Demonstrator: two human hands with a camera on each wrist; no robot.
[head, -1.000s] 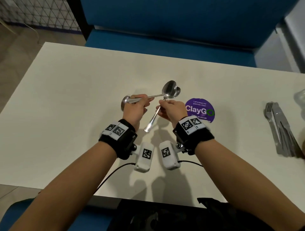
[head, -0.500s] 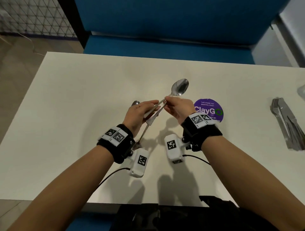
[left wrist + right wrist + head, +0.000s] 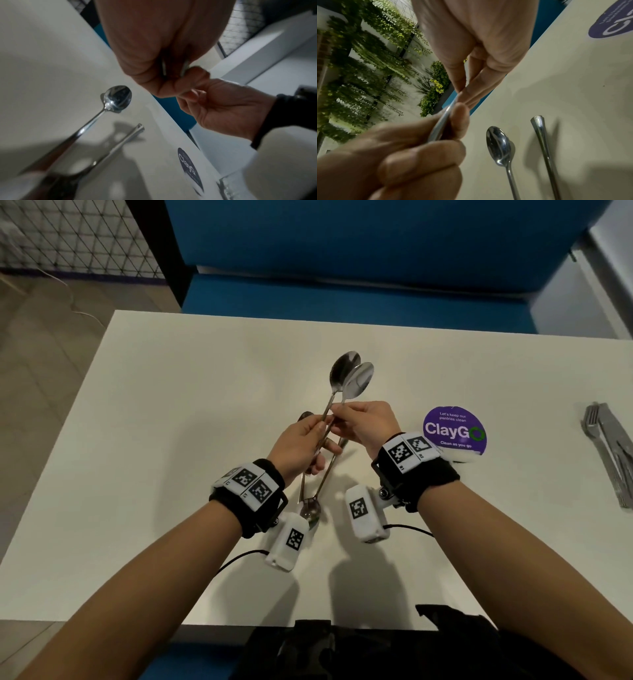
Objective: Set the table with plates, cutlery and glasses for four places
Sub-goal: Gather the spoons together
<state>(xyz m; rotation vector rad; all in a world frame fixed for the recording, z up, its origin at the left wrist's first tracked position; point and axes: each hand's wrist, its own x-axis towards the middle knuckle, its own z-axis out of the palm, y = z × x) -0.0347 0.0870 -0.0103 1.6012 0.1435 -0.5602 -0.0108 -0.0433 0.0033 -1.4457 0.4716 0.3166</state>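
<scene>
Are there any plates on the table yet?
No, the white table shows only spoons in the hands, a purple sticker and cutlery at the right.

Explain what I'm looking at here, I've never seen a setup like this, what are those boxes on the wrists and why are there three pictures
No machine here: a person's two bare hands are at work. The black bands with checkered tags carry small white wrist cameras. One picture comes from a camera on the head, looking down; the other two look along each hand from the wrists.

The left hand grips a bunch of shiny metal spoons, two bowls pointing away and one toward the person. The right hand pinches one handle just below the far bowls.

On the white table is a round purple ClayGo sticker. A pile of metal cutlery, a fork among it, lies at the right edge. No plates are in view.
</scene>
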